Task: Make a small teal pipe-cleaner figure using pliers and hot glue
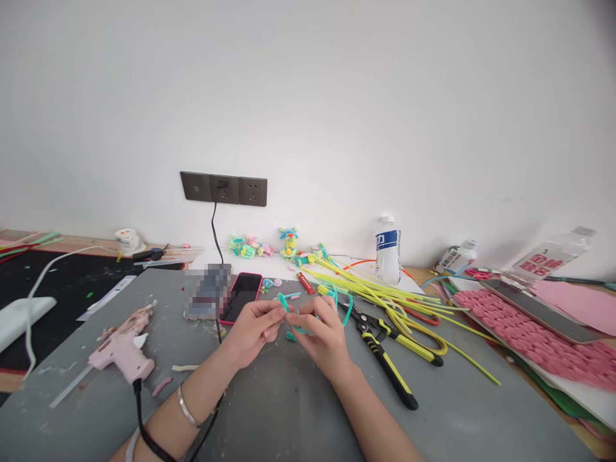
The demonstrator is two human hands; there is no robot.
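Between my two hands is a teal pipe cleaner [283,300], held above the grey mat. My left hand [255,330] pinches it near a small bent loop. The fingers of my right hand [320,333] close on the same pipe cleaner, and a longer curve of it loops out beyond that hand on the right. Both sets of fingertips nearly meet, so the exact grip point is partly hidden. Just right of my right hand lie black-and-yellow pliers [380,346]. A phone with a pink case [243,296] lies beyond my left hand.
A pink hot glue gun [120,356] with a black cord rests at left. Yellow-green pipe cleaners [385,292] spread over the right side near a white bottle [387,253]. Small pipe-cleaner figures [289,244] stand by the wall. A pink knitted piece [529,327] lies far right.
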